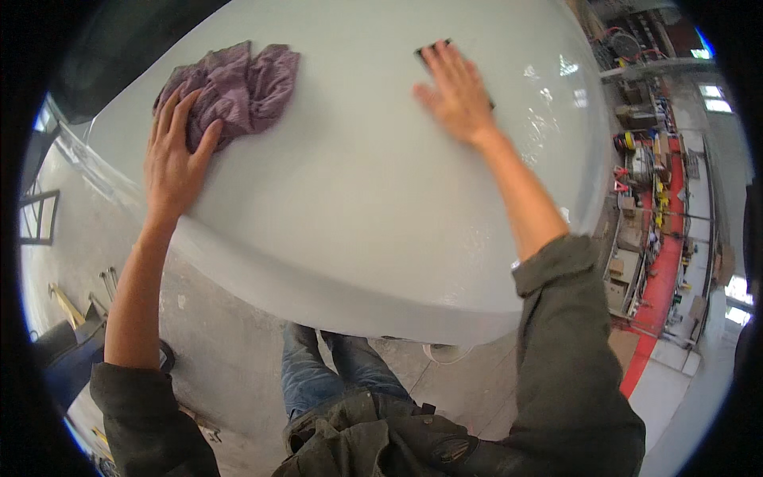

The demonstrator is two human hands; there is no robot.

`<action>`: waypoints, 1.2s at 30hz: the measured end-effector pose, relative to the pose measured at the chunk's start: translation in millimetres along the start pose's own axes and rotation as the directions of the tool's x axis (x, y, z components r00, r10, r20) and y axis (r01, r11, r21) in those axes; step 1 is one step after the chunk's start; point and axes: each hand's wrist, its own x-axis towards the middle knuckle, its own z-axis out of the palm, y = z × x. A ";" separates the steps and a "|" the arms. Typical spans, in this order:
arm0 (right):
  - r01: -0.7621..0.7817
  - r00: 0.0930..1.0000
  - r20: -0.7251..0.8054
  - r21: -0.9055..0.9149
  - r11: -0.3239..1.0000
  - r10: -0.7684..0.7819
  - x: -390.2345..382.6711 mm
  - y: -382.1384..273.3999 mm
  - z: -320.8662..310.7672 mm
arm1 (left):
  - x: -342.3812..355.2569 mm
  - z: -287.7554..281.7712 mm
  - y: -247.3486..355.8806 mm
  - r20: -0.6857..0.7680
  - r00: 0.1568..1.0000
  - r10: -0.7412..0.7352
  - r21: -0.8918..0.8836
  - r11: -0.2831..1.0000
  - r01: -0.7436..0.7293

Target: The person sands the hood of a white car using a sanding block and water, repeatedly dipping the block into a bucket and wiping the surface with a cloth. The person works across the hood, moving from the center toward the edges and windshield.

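A large, pale grey-white curved panel (342, 215), like a car's bonnet, spreads out in front of me. My left hand (176, 155) rests at its left side, thumb and fingers around the near edge of a crumpled purple cloth (246, 91). Farther right, my right hand (457, 99) lies flat on the panel, slightly blurred, pressing on a black sheet that looks like sandpaper (420, 54). Only its dark edges show past the fingers; the palm covers the rest. Wet, shiny spots glisten on the panel to the right of that hand.
Shelves (636, 238) with boxes and tools run along the right, beside a red strip (668, 262) on the floor. A dark frame (40, 216) stands at the far left. Grey concrete floor (214, 318) shows below the panel's rounded near edge.
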 end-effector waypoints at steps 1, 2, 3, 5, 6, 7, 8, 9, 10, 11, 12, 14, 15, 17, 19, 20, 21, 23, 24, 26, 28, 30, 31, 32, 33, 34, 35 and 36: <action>0.030 1.000 0.009 -0.006 1.000 -0.029 -23.8 -18.3 1.8 | 2.4 1.4 -2.4 -0.009 1.000 0.004 0.018 1.000 -0.004; 0.056 0.998 0.030 -0.010 0.998 -0.056 -57.8 -34.9 3.2 | -2.0 6.0 -7.3 -0.007 1.000 0.005 0.032 0.999 -0.005; 0.100 0.989 0.107 0.024 0.995 -0.102 -100.2 -50.0 -0.2 | -5.5 8.1 -11.9 -0.012 1.000 0.005 0.044 0.999 -0.004; 0.139 0.962 0.217 0.142 0.980 -0.168 -176.6 -84.4 -14.1 | -9.5 7.5 -24.9 -0.024 1.000 0.015 0.084 0.996 -0.013; 0.128 0.948 0.260 0.221 0.967 -0.185 -199.6 -87.1 -24.5 | -12.5 7.1 -26.2 -0.020 1.000 0.004 0.093 0.996 -0.003; 0.149 0.938 0.282 0.194 0.970 -0.200 -199.3 -73.4 -29.9 | -12.6 5.3 -22.9 -0.016 1.000 -0.004 0.104 0.995 0.006; 0.167 0.928 0.304 0.179 0.969 -0.216 -194.7 -58.1 -28.0 | -12.1 1.1 -18.4 -0.005 1.000 0.004 0.088 0.996 -0.003; 0.185 0.916 0.330 0.160 0.970 -0.229 -184.9 -44.0 -27.7 | -12.2 1.6 -14.4 0.009 1.000 0.012 0.058 0.998 -0.013; 0.200 0.942 0.246 0.134 0.971 -0.228 -159.0 -24.8 -27.9 | -9.7 0.0 -10.2 0.015 1.000 0.019 0.037 0.999 -0.020; 0.202 0.952 0.215 0.097 0.975 -0.218 -131.2 -5.0 -24.5 | -8.8 -1.7 -8.0 0.026 0.999 0.021 0.030 0.999 -0.022; 0.180 0.969 0.157 0.088 0.980 -0.192 -103.4 19.3 -22.7 | -7.8 1.1 -3.5 0.018 1.000 0.008 0.034 0.999 -0.009; 0.128 0.992 -0.009 -0.050 0.990 -0.129 -48.5 62.4 -18.1 | -3.5 -1.6 -1.3 0.005 1.000 0.012 0.036 0.999 -0.012; 0.050 0.998 -0.030 -0.062 0.997 -0.052 -26.6 72.7 -19.5 | -3.0 3.0 -0.1 0.003 1.000 0.014 0.023 1.000 -0.014; -0.048 0.997 -0.065 -0.059 0.997 0.044 -26.5 66.5 -10.7 | -4.9 1.7 -5.4 0.031 1.000 -0.002 0.011 1.000 0.002; -0.100 0.991 -0.104 -0.098 0.990 0.090 -43.4 54.3 -1.4 | 1.4 6.1 -1.4 0.029 1.000 0.007 -0.020 1.000 -0.007; -0.054 0.996 -0.076 -0.059 0.997 0.050 -70.0 29.9 1.3 | -1.1 7.0 -6.7 0.017 1.000 -0.022 0.033 0.999 0.022; -0.020 1.000 -0.001 -0.016 1.000 0.020 -107.5 1.2 1.7 | -7.5 7.9 -12.4 0.023 0.999 -0.023 0.037 0.999 0.022; 0.031 0.988 0.145 0.131 0.991 -0.050 -187.8 -53.2 -14.2 | -9.9 -1.4 -23.1 0.009 1.000 -0.012 0.044 0.999 0.012; 0.037 0.969 0.228 0.235 0.971 -0.092 -220.8 -63.3 -21.6 | -11.6 -3.6 -25.7 0.012 1.000 -0.022 0.062 0.998 0.021; 0.064 0.943 0.304 0.233 0.970 -0.135 -250.2 -42.7 -31.1 | -11.9 -1.8 -25.3 0.004 1.000 -0.018 0.082 0.996 0.017; 0.087 0.948 0.290 0.165 0.982 -0.133 -240.8 -8.0 -25.8 | -11.9 1.1 -20.6 0.013 1.000 -0.006 0.078 0.997 0.005; 0.093 0.985 0.136 0.076 0.993 -0.103 -180.7 39.0 -31.8 | -7.8 4.1 -14.8 0.018 1.000 0.010 0.050 0.999 -0.011; 0.043 0.994 0.098 0.022 0.999 -0.045 -153.9 66.5 -31.9 | -5.5 4.9 -12.0 0.016 1.000 0.013 0.047 0.999 -0.014; -0.015 1.000 0.027 -0.039 0.999 0.016 -128.9 92.2 -35.6 | -4.1 10.3 -7.5 0.026 0.999 0.021 0.031 0.999 -0.022; -0.084 0.996 -0.025 -0.053 0.995 0.082 -105.2 110.4 -35.3 | -0.7 8.1 -7.2 0.028 0.999 0.028 0.037 0.999 -0.029; -0.173 0.983 -0.062 -0.043 0.984 0.170 -91.3 110.3 -34.1 | 0.8 5.5 -11.2 0.023 1.000 0.013 0.051 0.999 -0.014; -0.175 0.982 -0.080 -0.055 0.983 0.170 -97.9 105.1 -27.4 | 2.3 10.2 -13.4 0.023 1.000 0.001 0.047 0.999 -0.002; -0.178 0.981 -0.094 -0.073 0.981 0.171 -103.8 96.9 -22.0 | 0.7 13.8 -16.5 0.024 1.000 -0.012 0.038 0.999 0.011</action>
